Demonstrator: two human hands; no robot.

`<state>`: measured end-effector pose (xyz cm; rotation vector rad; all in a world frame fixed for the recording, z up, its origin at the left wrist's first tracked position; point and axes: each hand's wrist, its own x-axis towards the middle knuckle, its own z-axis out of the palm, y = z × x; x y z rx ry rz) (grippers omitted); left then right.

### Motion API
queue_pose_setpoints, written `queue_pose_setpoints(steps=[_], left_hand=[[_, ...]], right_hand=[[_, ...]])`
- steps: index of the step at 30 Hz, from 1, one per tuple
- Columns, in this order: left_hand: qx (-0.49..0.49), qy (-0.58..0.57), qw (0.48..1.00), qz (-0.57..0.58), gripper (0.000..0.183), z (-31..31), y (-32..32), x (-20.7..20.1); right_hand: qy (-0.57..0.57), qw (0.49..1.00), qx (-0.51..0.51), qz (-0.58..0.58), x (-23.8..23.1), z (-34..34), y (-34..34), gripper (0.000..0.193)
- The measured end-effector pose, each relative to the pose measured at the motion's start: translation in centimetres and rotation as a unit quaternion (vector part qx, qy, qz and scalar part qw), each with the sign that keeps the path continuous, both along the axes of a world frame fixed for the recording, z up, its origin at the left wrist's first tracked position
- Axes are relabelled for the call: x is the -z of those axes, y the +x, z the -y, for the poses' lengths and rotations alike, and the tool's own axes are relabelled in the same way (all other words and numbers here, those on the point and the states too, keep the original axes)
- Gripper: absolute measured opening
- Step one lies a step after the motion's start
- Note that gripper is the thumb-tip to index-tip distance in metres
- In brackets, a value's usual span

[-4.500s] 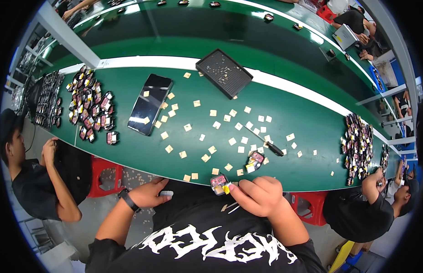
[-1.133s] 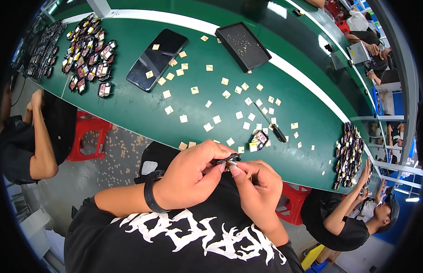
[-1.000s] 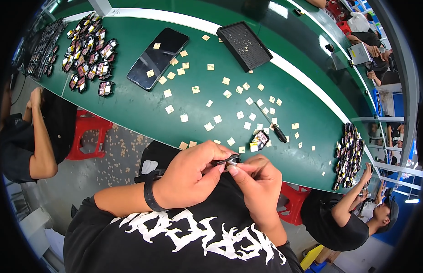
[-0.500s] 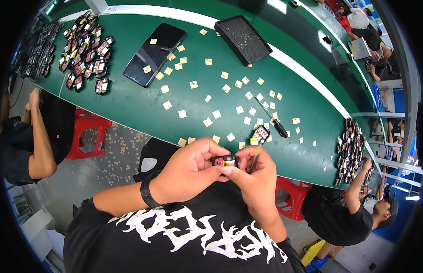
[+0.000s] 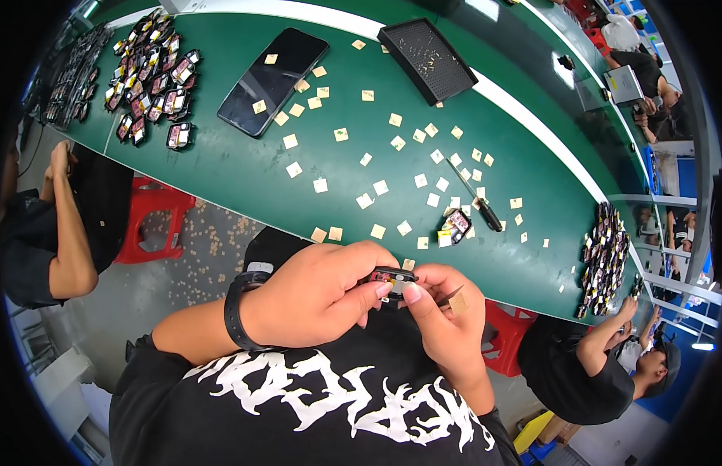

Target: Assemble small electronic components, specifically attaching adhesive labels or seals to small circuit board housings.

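A small black-cased electronic unit, showing red, yellow and silvery parts inside its open case, is held up at the near table edge. My left hand is closed on its left end, thumb on top. My right hand pinches its right end, the thumb pressing the inside. From between the right fingers sticks a thin pointed strip, its kind unclear, beside a small tan square. Another such unit lies on the table beyond, close to a black-handled screwdriver.
Small pale squares are strewn over the green table. A large black phone and a black tray lie at the back. Piles of units stand left and right. Co-workers sit on both sides.
Both hands and the unit have shifted slightly right and down in the picture, and the unit has tilted. The strip in my right fingers now points out to the right. The head view has shifted a little.
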<state>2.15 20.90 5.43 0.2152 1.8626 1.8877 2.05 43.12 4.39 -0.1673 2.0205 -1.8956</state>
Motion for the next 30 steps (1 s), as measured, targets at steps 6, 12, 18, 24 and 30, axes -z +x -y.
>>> queue_pose_setpoints(steps=[6,12,18,24,30], left_hand=[[0.023,0.031,0.999,-0.026,0.026,0.4,0.1,-0.7],[0.059,0.025,0.986,-0.155,0.044,1.0,0.2,-1.3],[0.044,-0.004,0.979,-0.199,0.048,0.5,0.6,-2.0],[0.032,-0.02,0.975,-0.22,0.048,0.3,0.4,-1.7],[0.015,-0.118,0.952,-0.284,0.038,1.8,-0.4,-0.3]], right_hand=[[-0.049,0.998,0.035,0.033,-1.5,0.4,0.4,0.011],[-0.008,0.997,0.004,-0.073,-1.8,-0.5,0.4,0.014],[0.021,0.985,-0.021,-0.17,-2.5,-0.9,0.1,0.022],[0.064,0.98,-0.019,-0.19,-2.9,-0.9,-0.1,0.023],[0.086,0.981,-0.039,-0.171,-1.9,1.0,-1.5,0.026]])
